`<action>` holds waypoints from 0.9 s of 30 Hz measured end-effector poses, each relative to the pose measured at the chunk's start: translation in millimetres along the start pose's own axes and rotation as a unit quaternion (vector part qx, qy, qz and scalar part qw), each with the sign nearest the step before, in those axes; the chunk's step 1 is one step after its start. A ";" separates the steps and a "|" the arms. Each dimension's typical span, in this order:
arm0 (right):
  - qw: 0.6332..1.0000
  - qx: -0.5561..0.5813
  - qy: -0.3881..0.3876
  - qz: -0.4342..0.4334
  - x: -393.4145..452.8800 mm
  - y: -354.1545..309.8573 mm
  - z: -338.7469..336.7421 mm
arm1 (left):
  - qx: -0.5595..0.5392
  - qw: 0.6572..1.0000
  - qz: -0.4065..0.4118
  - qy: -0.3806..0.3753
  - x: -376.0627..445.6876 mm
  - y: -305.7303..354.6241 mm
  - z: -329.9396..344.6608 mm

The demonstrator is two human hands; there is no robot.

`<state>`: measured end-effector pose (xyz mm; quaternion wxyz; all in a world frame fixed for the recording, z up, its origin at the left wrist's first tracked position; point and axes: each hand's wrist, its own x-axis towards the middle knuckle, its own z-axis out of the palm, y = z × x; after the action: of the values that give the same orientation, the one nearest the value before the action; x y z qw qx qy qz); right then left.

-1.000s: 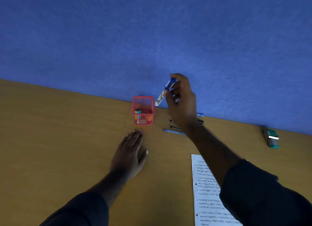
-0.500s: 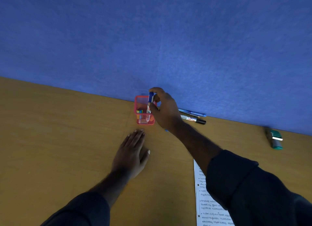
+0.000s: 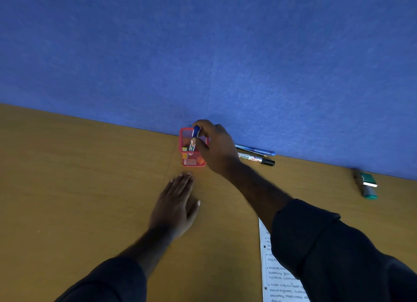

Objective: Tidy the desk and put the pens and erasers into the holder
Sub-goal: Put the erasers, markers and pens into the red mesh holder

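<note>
- Head view: my right hand [image 3: 217, 149] holds a blue-capped marker [image 3: 194, 139] between thumb and fingers, closed around its upper part. The marker stands almost upright, and its lower end is already inside the red mesh holder [image 3: 191, 160].
- The holder stands on the wooden desk [image 3: 79, 177], close to the blue partition wall [image 3: 203, 53] behind it. Through the mesh I can see some small coloured things at the bottom, yellow and orange; I cannot tell exactly what they are.
- My left hand [image 3: 177, 203] lies flat on the desk, palm down, fingers stretched and together, holding nothing. Its fingertips point to the holder and are just in front of it, not touching.
- To the right of the holder, behind my right wrist, two pens lie along the foot of the wall: a blue pen [image 3: 256, 150] nearer to the wall, and a white marker with black cap [image 3: 257, 159] just beside it.
- Far to the right of the holder, well apart from it, a green and grey object [image 3: 366, 184] lies on the desk near the wall; it is blurred.
- To the lower right of the holder, a printed sheet of paper [image 3: 274, 277] lies at the near edge, partly under my right dark sleeve [image 3: 327, 252].
</note>
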<state>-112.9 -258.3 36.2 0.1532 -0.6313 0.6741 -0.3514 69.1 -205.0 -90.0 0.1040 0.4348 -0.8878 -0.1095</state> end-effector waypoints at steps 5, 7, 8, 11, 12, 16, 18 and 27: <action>0.998 -0.034 -0.051 0.009 0.1 0.9 9.1 | 0.001 1.000 0.000 -0.005 -0.6 -1.2 -0.4; 0.997 -0.041 -0.060 0.010 -2.4 1.7 11.6 | 0.000 1.000 0.001 -0.005 -0.8 -1.8 -0.1; 0.997 -0.038 -0.063 0.007 -3.4 1.6 12.0 | -0.002 1.000 0.002 -0.006 -0.6 -2.0 0.0; 0.998 -0.035 -0.052 -0.018 -6.6 0.5 8.7 | -0.001 1.000 0.002 -0.007 -0.1 -2.3 1.0; 0.998 -0.039 -0.037 -0.023 -7.6 0.9 6.2 | -0.003 1.000 0.001 -0.005 0.2 -2.3 1.3; 0.998 -0.028 0.049 0.025 -11.8 19.1 -5.6 | -0.008 1.000 0.004 0.004 0.1 -2.6 1.7; 0.994 -0.020 0.093 0.055 -16.3 37.3 -13.0 | -0.013 1.000 0.006 0.012 0.2 -2.3 1.6; 0.937 -0.236 -0.004 0.256 -68.2 119.6 -48.5 | -0.013 1.000 0.004 0.015 -0.4 -1.9 2.9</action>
<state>-222.7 -184.7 -25.6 0.0876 -0.4566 0.8760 -0.1283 70.0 -205.6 -93.3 0.1237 0.4313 -0.8864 -0.1140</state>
